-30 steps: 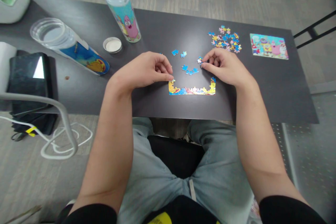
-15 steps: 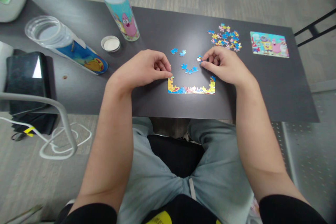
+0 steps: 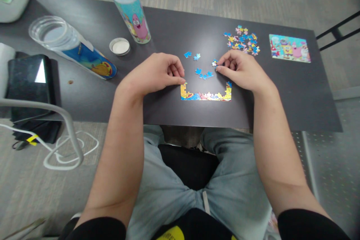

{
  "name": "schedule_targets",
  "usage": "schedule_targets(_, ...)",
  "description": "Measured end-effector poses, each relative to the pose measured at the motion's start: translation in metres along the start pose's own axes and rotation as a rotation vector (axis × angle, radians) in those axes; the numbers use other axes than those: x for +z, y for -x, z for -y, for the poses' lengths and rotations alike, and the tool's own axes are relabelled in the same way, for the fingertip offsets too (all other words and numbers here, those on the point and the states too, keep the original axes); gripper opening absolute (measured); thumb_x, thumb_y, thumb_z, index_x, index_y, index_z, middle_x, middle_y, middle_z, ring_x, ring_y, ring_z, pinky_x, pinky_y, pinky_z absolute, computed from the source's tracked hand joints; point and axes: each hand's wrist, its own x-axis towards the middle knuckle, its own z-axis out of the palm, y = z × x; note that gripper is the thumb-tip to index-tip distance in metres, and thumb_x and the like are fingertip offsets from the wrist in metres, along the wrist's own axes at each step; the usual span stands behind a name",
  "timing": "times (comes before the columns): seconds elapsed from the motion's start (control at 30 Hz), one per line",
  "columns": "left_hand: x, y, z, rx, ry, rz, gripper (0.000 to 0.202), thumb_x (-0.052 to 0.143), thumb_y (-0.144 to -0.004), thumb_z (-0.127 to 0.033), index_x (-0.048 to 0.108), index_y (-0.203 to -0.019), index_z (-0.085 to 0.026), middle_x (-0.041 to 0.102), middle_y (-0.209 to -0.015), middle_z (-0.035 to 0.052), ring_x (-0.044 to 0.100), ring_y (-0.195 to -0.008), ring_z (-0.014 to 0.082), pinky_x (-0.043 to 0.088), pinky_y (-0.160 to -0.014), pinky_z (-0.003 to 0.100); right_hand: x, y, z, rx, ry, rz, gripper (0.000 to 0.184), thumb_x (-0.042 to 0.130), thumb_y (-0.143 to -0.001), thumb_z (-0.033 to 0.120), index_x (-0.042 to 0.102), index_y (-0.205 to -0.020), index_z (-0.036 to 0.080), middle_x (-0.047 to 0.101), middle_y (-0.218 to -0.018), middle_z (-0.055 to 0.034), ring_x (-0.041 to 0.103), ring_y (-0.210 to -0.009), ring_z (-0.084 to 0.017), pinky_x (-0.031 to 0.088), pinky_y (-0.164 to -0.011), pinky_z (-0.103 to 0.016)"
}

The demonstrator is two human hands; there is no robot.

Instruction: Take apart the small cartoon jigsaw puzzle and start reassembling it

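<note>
A partly joined jigsaw border (image 3: 206,96) lies near the table's front edge, with a long bottom row and two short sides rising from it. My left hand (image 3: 164,70) is at the top of its left side, thumb and fingertips closed on a puzzle piece there that they mostly cover. Between the thumb and fingers of my right hand (image 3: 239,68) is a small multicoloured puzzle piece (image 3: 214,63), just above the table. Joined blue pieces (image 3: 204,75) lie between the hands. Farther back are a loose blue piece (image 3: 187,54) and a light blue piece (image 3: 197,56).
A heap of puzzle pieces (image 3: 242,41) lies beyond my right hand, with a picture card (image 3: 290,48) to its right. Leftward stand a clear tube with a pink figure (image 3: 137,26), a round lid (image 3: 119,47), a blue-printed tube (image 3: 87,58) and a black device (image 3: 29,82).
Both hands keep nearly the same place and grip. The whole view has shifted very slightly; the pieces on the table lie as before.
</note>
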Motion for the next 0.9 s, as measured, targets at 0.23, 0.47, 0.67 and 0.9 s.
schedule_targets(0.23,-0.014,0.009,0.005,-0.035,-0.099,-0.286,0.034,0.096,-0.098,-0.062,0.085,-0.103,-0.031,0.084,-0.097,0.0034,0.073,-0.098,0.0282,0.062,-0.088,0.047,-0.002,0.001,0.007,0.033,-0.039,0.008,0.027,0.102,-0.1,0.053,0.079,-0.104,0.039,0.066,-0.091,-0.0052,0.049,-0.08,-0.028,0.041,-0.077,-0.051)
schedule_targets(0.47,-0.019,0.006,0.02,-0.086,-0.189,-0.386,0.027,0.094,-0.098,-0.055,0.083,-0.105,-0.031,0.087,-0.112,0.0064,0.071,-0.098,0.0304,0.063,-0.1,0.054,-0.001,0.0,-0.002,-0.001,-0.041,0.003,0.029,0.102,-0.099,0.052,0.081,-0.11,0.034,0.069,-0.095,-0.0038,0.051,-0.078,-0.024,0.043,-0.075,-0.048)
schedule_targets(0.67,-0.007,-0.01,0.029,-0.077,-0.253,-0.406,0.017,0.091,-0.1,-0.045,0.085,-0.11,-0.033,0.081,-0.122,0.0087,0.072,-0.105,0.0319,0.062,-0.111,0.057,-0.001,-0.002,-0.008,-0.046,-0.023,-0.015,0.03,0.105,-0.098,0.048,0.082,-0.11,0.033,0.067,-0.091,-0.0001,0.056,-0.078,-0.022,0.044,-0.074,-0.045)
schedule_targets(0.9,-0.003,-0.017,0.029,-0.123,-0.266,-0.423,0.01,0.091,-0.1,-0.032,0.084,-0.107,-0.03,0.077,-0.112,0.0071,0.073,-0.104,0.0313,0.062,-0.113,0.057,-0.003,0.001,0.001,0.017,-0.008,0.023,0.025,0.098,-0.102,0.047,0.08,-0.114,0.034,0.072,-0.097,-0.0054,0.053,-0.081,-0.025,0.046,-0.078,-0.051)
